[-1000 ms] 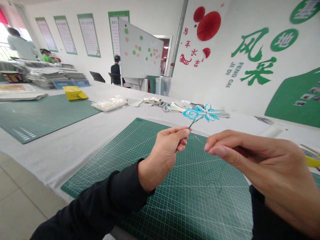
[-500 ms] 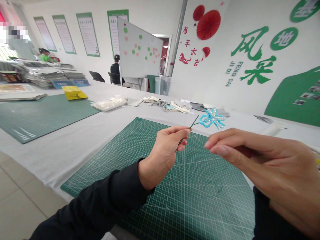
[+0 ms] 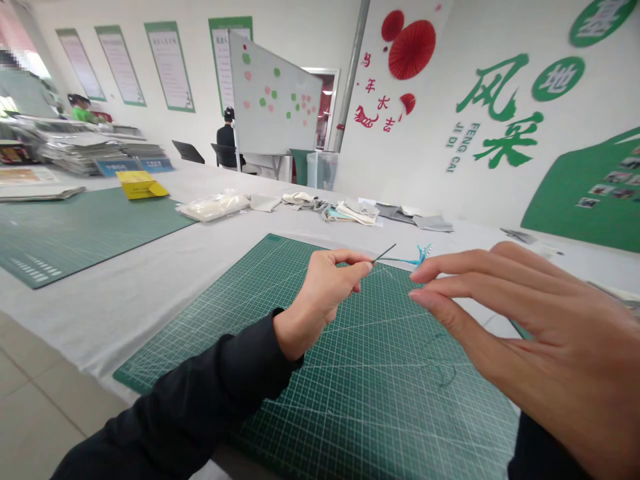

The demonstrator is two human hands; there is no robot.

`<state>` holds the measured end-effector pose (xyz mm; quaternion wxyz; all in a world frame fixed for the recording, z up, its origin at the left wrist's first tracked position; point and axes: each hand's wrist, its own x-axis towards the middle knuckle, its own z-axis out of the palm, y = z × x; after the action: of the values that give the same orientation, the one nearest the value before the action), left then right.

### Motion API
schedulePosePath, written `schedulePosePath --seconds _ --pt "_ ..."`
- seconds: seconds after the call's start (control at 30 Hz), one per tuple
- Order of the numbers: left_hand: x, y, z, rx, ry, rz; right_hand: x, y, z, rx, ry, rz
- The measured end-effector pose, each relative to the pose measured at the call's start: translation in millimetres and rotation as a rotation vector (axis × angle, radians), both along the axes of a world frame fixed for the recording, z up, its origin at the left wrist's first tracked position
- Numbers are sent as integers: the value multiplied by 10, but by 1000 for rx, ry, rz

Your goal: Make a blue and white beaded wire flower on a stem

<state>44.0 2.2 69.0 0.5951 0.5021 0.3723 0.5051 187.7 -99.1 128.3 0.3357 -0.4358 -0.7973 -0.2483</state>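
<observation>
My left hand (image 3: 340,277) pinches thin dark green stems over the green cutting mat (image 3: 320,400). One stem runs right to a blue flower (image 3: 423,255) with white beads, seen nearly edge-on; another stem (image 3: 386,251) sticks up at a slant. Beside the flower is my right hand (image 3: 520,307), its thumb and fingertips apart with a gap between them. Whether a fingertip touches the flower's lower edge, I cannot tell. Faint green thread-like pieces (image 3: 443,373) lie on the mat below.
Across the table (image 3: 220,247) lie a clear plastic bag (image 3: 215,205), cloth pieces (image 3: 357,211) and a yellow packet (image 3: 141,185) on a second mat (image 3: 90,227). Stacked papers (image 3: 80,147) stand at the left. A person (image 3: 226,135) sits by the whiteboard (image 3: 275,100).
The blue flower has turned from facing me to nearly edge-on and sits slightly lower. My right hand's fingers have spread apart. The view has shifted slightly.
</observation>
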Motion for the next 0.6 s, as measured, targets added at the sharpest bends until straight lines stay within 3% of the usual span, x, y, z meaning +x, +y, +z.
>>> schedulePosePath --seconds 0.17,0.43,0.6 --pt "12 39 -55 -13 119 -74 50 -77 0 93 -68 -167" --pt "-23 133 -140 71 310 -191 376 -41 49 139 25 -37" --pt "-32 125 -141 119 354 -312 366 0 37 128 179 -75"
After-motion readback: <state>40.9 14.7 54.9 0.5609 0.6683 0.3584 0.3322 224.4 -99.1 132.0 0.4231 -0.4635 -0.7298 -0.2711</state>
